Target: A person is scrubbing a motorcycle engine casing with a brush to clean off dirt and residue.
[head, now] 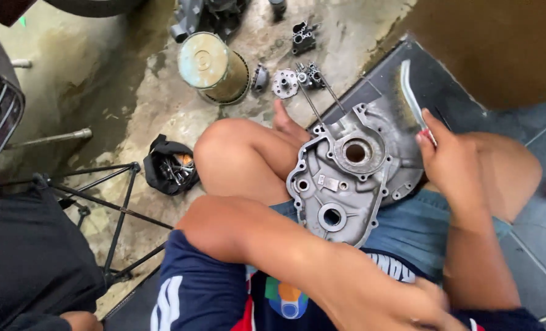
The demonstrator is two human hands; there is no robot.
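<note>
My right hand point(448, 156) grips a brush point(413, 92) at two o'clock of the engine cover point(346, 178) balanced on my lap; unsteadied, it could slide floorward. Left hand's grip: cannot tell.

right hand point(451, 160) grips a wire brush point(411, 92) beside a grey engine cover point(346, 178) resting on the lap.

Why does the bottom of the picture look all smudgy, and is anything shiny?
In the head view, the left hand at the bottom edge is close and smeared by blur; the grey engine cover is sharp, with soft daylight glinting on the wire brush in the right hand.
</note>
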